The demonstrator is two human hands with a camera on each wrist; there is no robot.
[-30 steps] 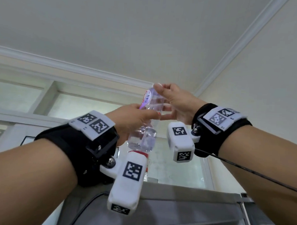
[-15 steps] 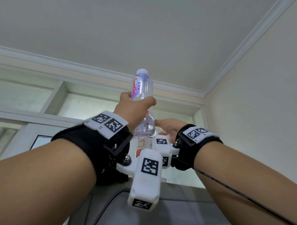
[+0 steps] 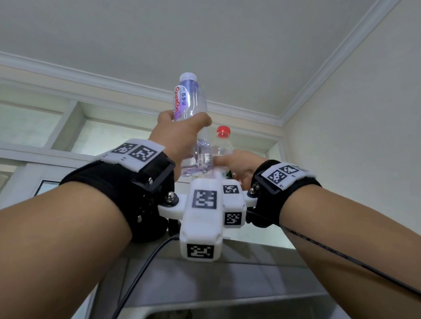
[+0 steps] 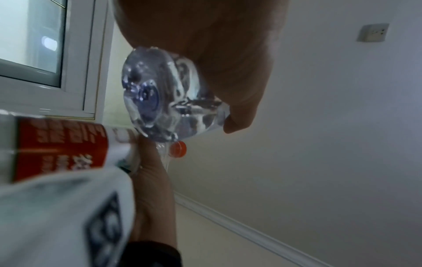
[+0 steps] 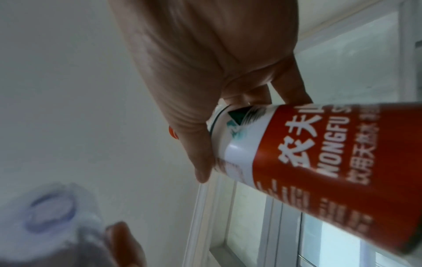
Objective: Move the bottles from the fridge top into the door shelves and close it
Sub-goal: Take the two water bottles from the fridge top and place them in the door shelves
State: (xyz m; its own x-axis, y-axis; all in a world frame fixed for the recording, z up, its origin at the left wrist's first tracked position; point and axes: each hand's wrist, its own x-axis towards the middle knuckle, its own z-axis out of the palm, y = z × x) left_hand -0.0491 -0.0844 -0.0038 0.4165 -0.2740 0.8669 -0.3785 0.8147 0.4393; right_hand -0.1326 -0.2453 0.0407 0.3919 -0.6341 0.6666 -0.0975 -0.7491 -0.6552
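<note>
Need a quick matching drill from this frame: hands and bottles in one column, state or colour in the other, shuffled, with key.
Column one:
1. left hand
2. right hand
3. red-label bottle
4. purple-label bottle

Column two:
A. red cap
B. white cap, raised highest
C. grips the red-label bottle
D. grips the purple-label bottle

Pairs: 1-D, 2-C, 3-A, 4-B
</note>
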